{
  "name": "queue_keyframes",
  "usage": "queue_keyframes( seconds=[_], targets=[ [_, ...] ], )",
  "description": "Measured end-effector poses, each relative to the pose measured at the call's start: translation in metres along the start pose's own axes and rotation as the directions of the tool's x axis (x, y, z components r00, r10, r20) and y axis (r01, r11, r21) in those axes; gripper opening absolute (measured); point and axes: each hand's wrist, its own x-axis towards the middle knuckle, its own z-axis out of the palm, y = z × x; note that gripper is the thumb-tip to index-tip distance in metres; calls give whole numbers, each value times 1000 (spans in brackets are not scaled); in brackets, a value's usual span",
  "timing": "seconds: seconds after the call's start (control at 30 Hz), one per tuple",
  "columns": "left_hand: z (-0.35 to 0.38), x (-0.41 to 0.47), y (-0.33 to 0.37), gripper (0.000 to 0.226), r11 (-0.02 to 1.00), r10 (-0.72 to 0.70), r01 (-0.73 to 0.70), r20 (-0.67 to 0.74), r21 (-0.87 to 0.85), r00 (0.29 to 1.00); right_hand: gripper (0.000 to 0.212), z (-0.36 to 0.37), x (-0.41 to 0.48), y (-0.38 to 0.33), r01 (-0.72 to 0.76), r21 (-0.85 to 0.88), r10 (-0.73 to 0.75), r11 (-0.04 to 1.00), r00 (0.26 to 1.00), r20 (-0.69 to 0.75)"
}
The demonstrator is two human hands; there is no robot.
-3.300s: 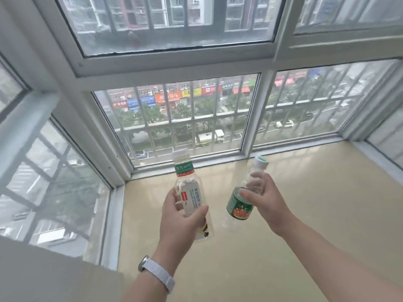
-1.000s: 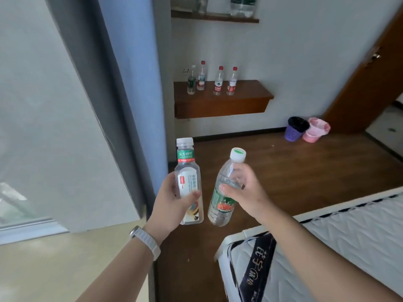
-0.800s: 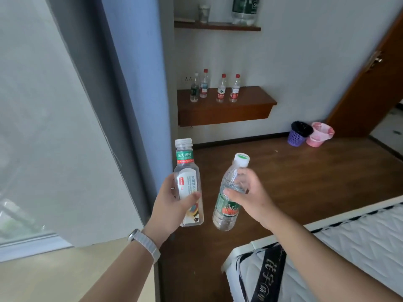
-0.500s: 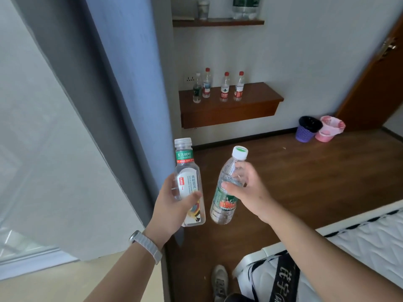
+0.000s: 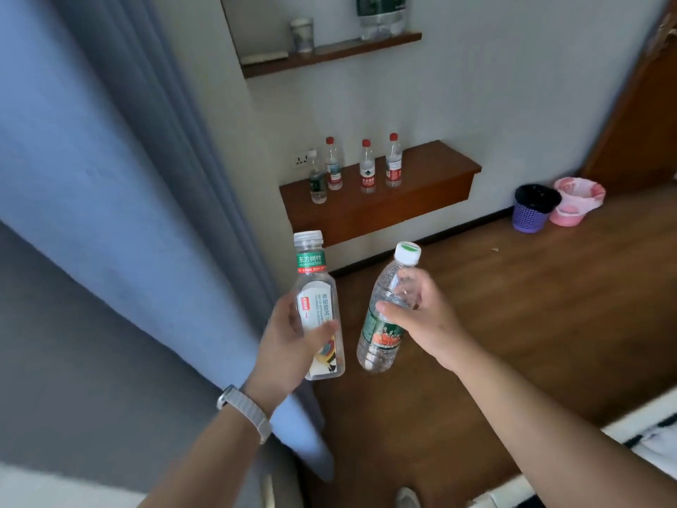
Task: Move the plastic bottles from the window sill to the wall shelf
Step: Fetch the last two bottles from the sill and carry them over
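My left hand (image 5: pixel 289 342) grips a square clear bottle with a white label and green neck band (image 5: pixel 318 295), held upright. My right hand (image 5: pixel 426 319) grips a round clear bottle with a green label and white cap (image 5: pixel 381 335), tilted a little to the right. Both bottles are held out in front of me, side by side and apart. Ahead on the white wall hangs a brown wooden wall shelf (image 5: pixel 421 192). Several small bottles (image 5: pixel 367 172) stand in a row on its left half; three have red caps.
A blue curtain (image 5: pixel 121 177) hangs close on my left. A higher thin shelf (image 5: pixel 329 55) carries a cup and a large bottle. A purple basket (image 5: pixel 533 209) and a pink basket (image 5: pixel 573 199) sit on the wooden floor by a brown door. A mattress corner (image 5: pixel 644 427) is at lower right.
I have turned from the window sill into the room and moved toward the wall shelf, which now looks larger. Both hands still hold their bottles in the same way.
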Motion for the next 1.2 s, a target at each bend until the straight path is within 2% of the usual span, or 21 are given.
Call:
queue_keyframes(
  seconds=[0.13, 0.37, 0.63, 0.87, 1.07, 1.2],
  targets=[
    [23, 45, 29, 55, 999, 26, -28, 51, 41, 998, 58, -27, 41, -10, -17, 25, 18, 1000, 999, -45],
    [55, 131, 71, 73, 987, 92, -103, 93, 121, 991, 61, -57, 108, -25, -30, 47, 35, 998, 994, -106],
    [92, 240, 73, 73, 988, 79, -106, 222, 115, 972, 57, -89, 182, -21, -82, 25, 85, 996, 973, -213],
    [121, 363, 84, 67, 980, 180, -200, 436, -1, 882, 65, -99, 274, -18, -147, -3, 136, 989, 919, -370],
    [139, 454, 97, 76, 980, 198, -177, 543, -92, 816, 55, -99, 337, -30, -101, -46, 69, 994, 888, -455],
    [151, 480, 103, 74, 977, 213, -164, 589, -135, 780, 52, -115, 357, -25, -122, -36, 87, 992, 858, -507]
  ],
)
